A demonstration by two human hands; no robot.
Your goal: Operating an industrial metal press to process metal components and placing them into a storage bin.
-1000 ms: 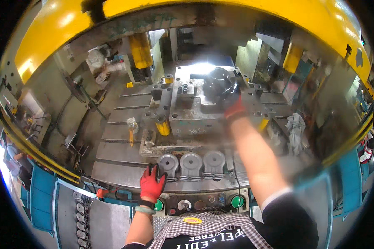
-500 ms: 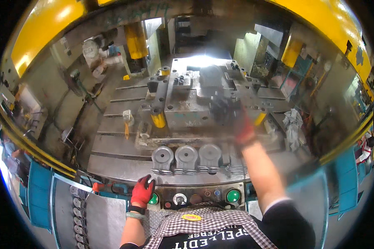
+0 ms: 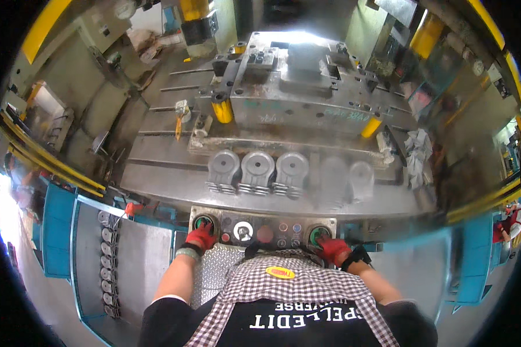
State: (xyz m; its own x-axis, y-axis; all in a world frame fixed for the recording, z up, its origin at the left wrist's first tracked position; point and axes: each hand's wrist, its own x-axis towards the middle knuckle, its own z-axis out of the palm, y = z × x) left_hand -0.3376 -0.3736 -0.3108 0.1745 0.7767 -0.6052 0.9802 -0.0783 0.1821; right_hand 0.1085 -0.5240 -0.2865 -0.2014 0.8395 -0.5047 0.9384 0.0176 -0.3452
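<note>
My left hand (image 3: 201,237), in a red glove, lies over the left green push button (image 3: 201,222) of the control panel (image 3: 264,233), fingers extended onto it. On the panel's right side my right hand (image 3: 331,250), also red-gloved, has its fingers on the right green push button (image 3: 318,232). Neither hand holds anything. Beyond the panel, flat round-headed metal parts stand in stacks: a left stack (image 3: 223,168), a middle stack (image 3: 257,168) and a right stack (image 3: 292,168). Farther right, more parts (image 3: 362,178) look smeared and faint. A steel die block (image 3: 307,115) sits behind them.
Yellow guide posts (image 3: 222,109) flank the die. A brush (image 3: 179,118) lies left on the press bed, a grey rag (image 3: 417,156) right. Below left, a teal-framed bin (image 3: 139,266) holds a row of similar metal parts (image 3: 107,254). Yellow rails (image 3: 58,165) border the sides.
My right hand has come back from the front of the die to the right green button. My left hand has shifted onto the left one. The whole view has also shifted.
</note>
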